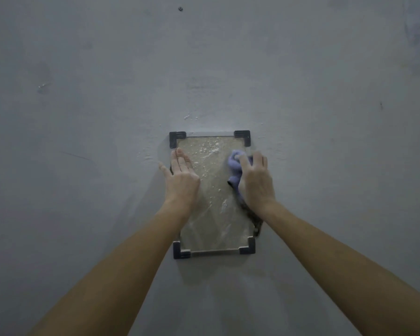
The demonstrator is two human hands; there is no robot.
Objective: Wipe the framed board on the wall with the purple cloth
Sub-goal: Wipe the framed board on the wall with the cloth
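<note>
A small upright framed board point(212, 190) with dark corner brackets hangs on the grey wall. Its clear face is speckled with white dust, thickest near the top. My left hand point(182, 177) lies flat with fingers together against the board's upper left edge, holding nothing. My right hand point(256, 180) presses a bunched purple cloth point(235, 166) against the board's upper right part. A tail of the cloth hangs down under my right wrist along the right edge.
The grey wall point(83, 117) fills the view, with white dust smears above and left of the board. A small dark screw or hole point(180, 8) sits high on the wall.
</note>
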